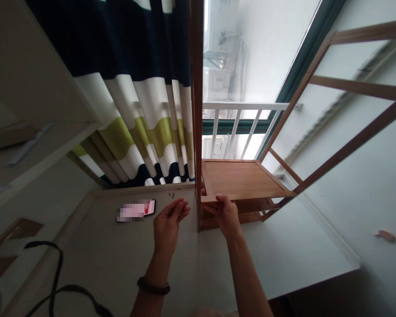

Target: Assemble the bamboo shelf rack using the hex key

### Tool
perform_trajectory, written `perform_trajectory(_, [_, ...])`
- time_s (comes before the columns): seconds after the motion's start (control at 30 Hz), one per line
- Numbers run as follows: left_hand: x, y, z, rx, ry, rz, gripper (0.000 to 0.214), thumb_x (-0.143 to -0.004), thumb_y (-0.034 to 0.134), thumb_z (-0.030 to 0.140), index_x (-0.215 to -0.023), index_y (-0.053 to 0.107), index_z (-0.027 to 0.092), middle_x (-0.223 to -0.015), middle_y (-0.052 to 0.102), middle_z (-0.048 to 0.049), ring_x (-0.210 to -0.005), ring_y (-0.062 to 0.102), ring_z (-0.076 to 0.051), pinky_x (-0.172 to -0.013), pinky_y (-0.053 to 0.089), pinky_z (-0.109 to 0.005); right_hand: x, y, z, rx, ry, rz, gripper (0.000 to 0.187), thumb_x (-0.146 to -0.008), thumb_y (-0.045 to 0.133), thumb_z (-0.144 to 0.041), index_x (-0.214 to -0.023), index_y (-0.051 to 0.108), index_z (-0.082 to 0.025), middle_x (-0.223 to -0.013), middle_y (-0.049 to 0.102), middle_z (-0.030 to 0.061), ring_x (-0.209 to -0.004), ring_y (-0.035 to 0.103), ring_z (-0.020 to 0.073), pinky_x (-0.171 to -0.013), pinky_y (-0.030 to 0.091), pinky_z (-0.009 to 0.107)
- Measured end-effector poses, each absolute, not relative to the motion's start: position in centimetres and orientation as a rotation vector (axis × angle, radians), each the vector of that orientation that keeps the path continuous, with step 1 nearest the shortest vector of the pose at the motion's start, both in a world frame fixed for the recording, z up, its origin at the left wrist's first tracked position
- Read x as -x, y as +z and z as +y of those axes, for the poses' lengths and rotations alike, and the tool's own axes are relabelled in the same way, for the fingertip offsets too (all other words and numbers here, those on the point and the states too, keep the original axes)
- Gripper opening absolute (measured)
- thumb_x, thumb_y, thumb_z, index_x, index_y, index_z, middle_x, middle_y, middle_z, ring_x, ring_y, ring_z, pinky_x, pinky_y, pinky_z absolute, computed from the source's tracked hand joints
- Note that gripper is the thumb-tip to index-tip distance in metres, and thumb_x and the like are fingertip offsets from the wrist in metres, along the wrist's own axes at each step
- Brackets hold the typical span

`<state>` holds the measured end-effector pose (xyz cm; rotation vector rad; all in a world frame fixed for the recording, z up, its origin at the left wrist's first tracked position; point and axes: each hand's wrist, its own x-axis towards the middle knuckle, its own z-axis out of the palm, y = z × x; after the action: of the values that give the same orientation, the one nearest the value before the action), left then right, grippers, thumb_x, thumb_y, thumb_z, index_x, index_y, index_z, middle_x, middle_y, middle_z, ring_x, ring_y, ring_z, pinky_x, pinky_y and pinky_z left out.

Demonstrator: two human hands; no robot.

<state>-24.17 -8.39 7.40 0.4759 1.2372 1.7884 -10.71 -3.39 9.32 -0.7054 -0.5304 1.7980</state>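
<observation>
A brown wooden rack with slatted side frames stands on the white tabletop, and its upper shelf board [239, 176] lies level between the posts. My right hand [227, 215] grips the front edge of that board near its left corner, thumb on top and fingers underneath. Just left of the rack's front post [198, 132], my left hand [170, 222] is held in a pinch, apart from the wood. Whatever its fingertips hold, if anything, is too small to make out. Two small screw-like pieces [171, 195] lie on the tabletop beyond my left hand.
A phone [137, 211] lies left of my left hand. Black cable [56, 268] loops at the lower left, below a white shelf [53, 145]. Striped curtains [145, 105] hang behind the tabletop [102, 255]. White window railing [244, 106] stands behind the rack, with a wall at right.
</observation>
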Motion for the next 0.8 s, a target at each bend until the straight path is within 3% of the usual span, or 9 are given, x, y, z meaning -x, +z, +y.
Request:
perform_trajectory(0.13, [24.5, 6.8, -8.1, -0.333, 1.825, 1.173, 0.026, -0.06, 0.076, 0.026, -0.081, 0.068, 0.013, -0.078, 0.068, -0.0038, -0.074, 0.064, -0.013, -0.071, 0.053, -0.027, 10.7, 9.4, -3.6, 0.707, 1.798, -0.524, 0.028, -0.065, 0.054, -0.02, -0.091, 0.061, -0.01, -0.088, 0.07, 0.0086, -0.078, 0.067, 0.0203, -0.062, 0.057, 0.027])
perform_trajectory(0.2, [24.7, 6.8, -8.3, -0.379, 1.793, 1.136, 0.026, -0.064, 0.073, 0.031, -0.081, 0.068, 0.012, -0.071, 0.065, -0.0031, -0.068, 0.06, -0.011, -0.063, 0.05, -0.023, 10.7, 9.3, -3.6, 0.707, 1.804, -0.518, 0.027, -0.066, 0.054, -0.02, -0.09, 0.061, -0.01, -0.088, 0.07, 0.0094, -0.077, 0.068, 0.0201, -0.061, 0.057, 0.027])
perform_trajectory(0.33, [24.2, 7.5, -9.0, -0.643, 1.69, 1.163, 0.032, -0.074, 0.062, 0.039, -0.09, 0.068, 0.011, -0.052, 0.043, 0.0041, -0.052, 0.041, -0.007, -0.049, 0.036, -0.018, 10.7, 9.1, -3.5, 0.7, 1.799, -0.516, 0.024, -0.066, 0.055, -0.02, -0.086, 0.061, -0.009, -0.087, 0.07, 0.01, -0.076, 0.068, 0.0196, -0.061, 0.057, 0.026])
perform_trajectory(0.53, [22.8, 8.6, -9.2, -1.106, 1.494, 1.573, 0.039, -0.069, 0.067, 0.037, -0.104, 0.066, 0.019, -0.053, 0.03, 0.0074, -0.049, 0.031, -0.007, -0.048, 0.029, -0.019, 10.6, 8.9, -3.3, 0.722, 1.76, -0.57, 0.025, -0.067, 0.056, -0.02, -0.09, 0.061, -0.01, -0.082, 0.07, 0.0067, -0.073, 0.067, 0.02, -0.061, 0.057, 0.03])
perform_trajectory(0.8, [22.5, 7.6, -8.7, -1.605, 1.605, 1.832, 0.026, -0.076, 0.062, 0.032, -0.098, 0.07, 0.02, -0.056, 0.046, 0.0048, -0.048, 0.039, -0.007, -0.048, 0.033, -0.019, 10.4, 7.9, -3.1, 0.705, 1.78, -0.596, 0.025, -0.067, 0.057, -0.022, -0.089, 0.062, -0.01, -0.087, 0.069, 0.0082, -0.069, 0.066, 0.0186, -0.049, 0.054, 0.024])
